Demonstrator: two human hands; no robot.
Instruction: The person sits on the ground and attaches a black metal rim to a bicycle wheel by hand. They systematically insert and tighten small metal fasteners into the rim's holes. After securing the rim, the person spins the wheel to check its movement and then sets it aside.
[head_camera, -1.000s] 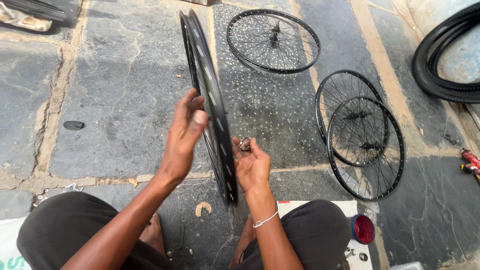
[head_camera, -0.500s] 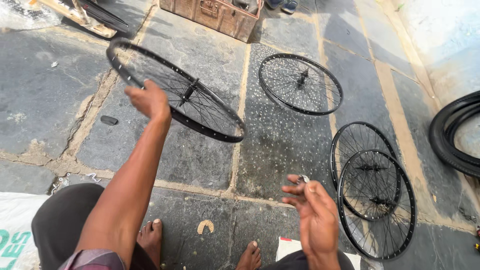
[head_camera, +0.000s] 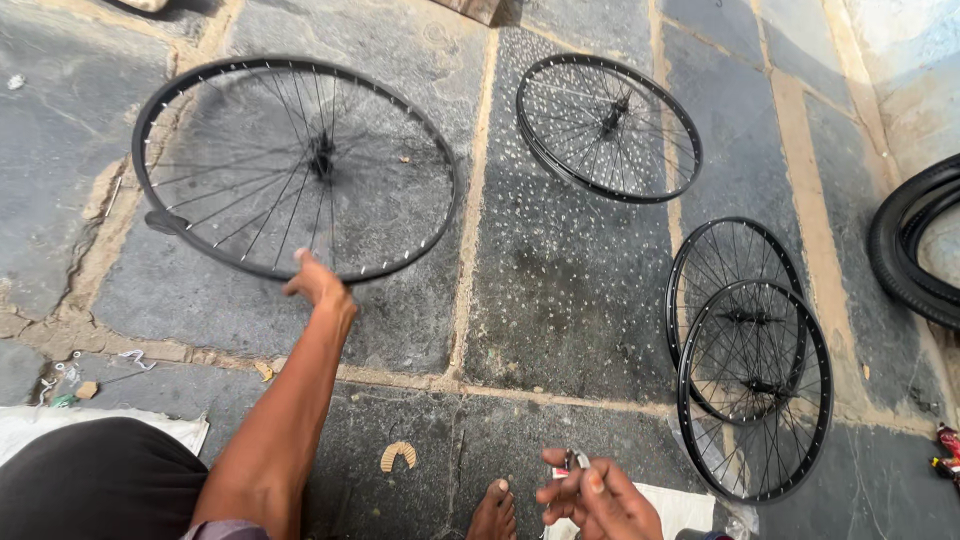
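Left hand: arm stretched forward from the seated person, fingers closed over the near rim of a black spoked bicycle wheel, gripping it at its lowest edge. The wheel spreads away from that hand, lying flat or nearly flat over the grey stone floor, hub at its centre just beyond the fingers; whether its far rim touches the paving cannot be told. Right hand: drawn in close to the body, fingers loosely curled around a small metal part pinched at the fingertips; its exact kind is too small to tell. Just beside this hand toward the left, a bare foot rests on the stone. Further left of it, a small tan curved scrap lies on the floor. To the right of the right hand, two overlapping black wheels lie on the paving, the nearer one resting partly on the farther. Beyond them, well ahead of both hands, a single wheel lies alone. At the far right edge, black tyres curve out of view. Near the left elbow, a dark-clothed knee over a white sheet.
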